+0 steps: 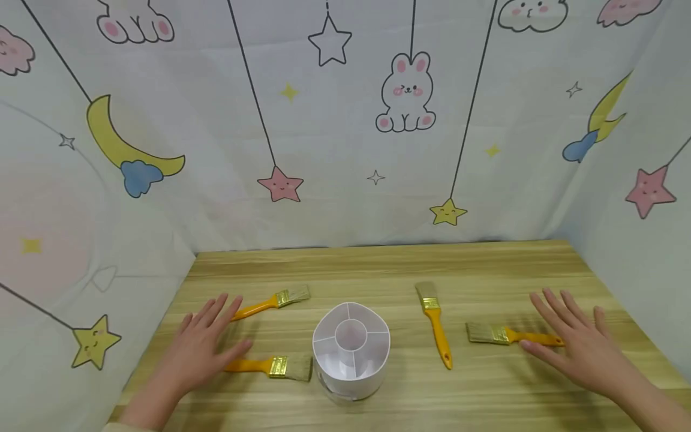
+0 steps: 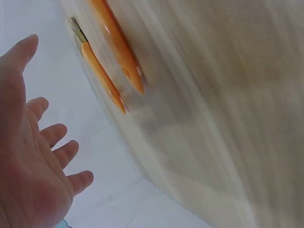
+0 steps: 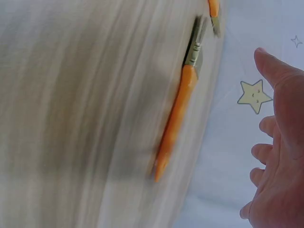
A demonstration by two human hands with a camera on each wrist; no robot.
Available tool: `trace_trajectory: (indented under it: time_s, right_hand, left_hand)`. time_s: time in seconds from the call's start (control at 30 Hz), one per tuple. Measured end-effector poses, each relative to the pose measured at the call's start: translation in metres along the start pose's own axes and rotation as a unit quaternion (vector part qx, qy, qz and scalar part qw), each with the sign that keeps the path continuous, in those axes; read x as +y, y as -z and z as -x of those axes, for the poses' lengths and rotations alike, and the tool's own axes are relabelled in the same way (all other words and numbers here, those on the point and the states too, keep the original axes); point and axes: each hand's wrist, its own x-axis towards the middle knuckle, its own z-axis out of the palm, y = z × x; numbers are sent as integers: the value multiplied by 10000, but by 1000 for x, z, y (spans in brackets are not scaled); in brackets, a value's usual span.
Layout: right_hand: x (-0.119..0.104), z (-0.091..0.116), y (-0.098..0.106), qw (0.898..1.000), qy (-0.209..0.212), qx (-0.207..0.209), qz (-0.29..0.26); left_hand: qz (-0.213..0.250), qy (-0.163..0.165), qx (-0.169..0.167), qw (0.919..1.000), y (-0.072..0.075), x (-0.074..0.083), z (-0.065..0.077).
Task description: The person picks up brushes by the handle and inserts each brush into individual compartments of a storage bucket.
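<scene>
My left hand [image 1: 202, 348] hovers with spread fingers over the handle ends of two orange-handled paintbrushes. One of these, the upper paintbrush [image 1: 258, 309], tilts up to the right; the lower paintbrush [image 1: 251, 365] points its bristles at a white round organizer [image 1: 351, 384]. Spread too, my right hand [image 1: 585, 348] is above the handle of another paintbrush [image 1: 486, 333], whose bristles face left. Right of the organizer lies a further paintbrush [image 1: 436, 324], bristles toward the wall. Both wrist views show the palms apart from the brushes, holding nothing.
Around the organizer's central cup are several outer compartments divided by thin walls. The wooden tabletop [image 1: 399, 264] ends at a white cloth backdrop [image 1: 345, 144] printed with stars, moons and rabbits, which also rises along both sides.
</scene>
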Motion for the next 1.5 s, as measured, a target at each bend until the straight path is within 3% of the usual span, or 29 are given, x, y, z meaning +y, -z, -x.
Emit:
trace_trajectory:
  time_s: [0.2, 0.4, 0.83, 1.23, 1.5]
  right_hand:
    - [-10, -14, 7, 9994, 251, 66, -233]
    - [-27, -27, 12, 9978, 327, -124, -563]
    - [-66, -46, 15, 9895, 729, -453, -1163]
    - [-103, -57, -2, 9750, 954, -786, -1846]
    - [-126, -65, -15, 9591, 1115, -1096, -2359]
  left_hand:
    - [-80, -159, -89, 9998, 7, 5, -13]
    - [-127, -323, -192, 9992, 11, 7, -28]
    - [-174, -569, -469, 9971, 8, 9, -51]
    - [-215, -772, -632, 9948, -1, 13, -65]
    - [-176, -873, -741, 9933, -5, 17, -75]
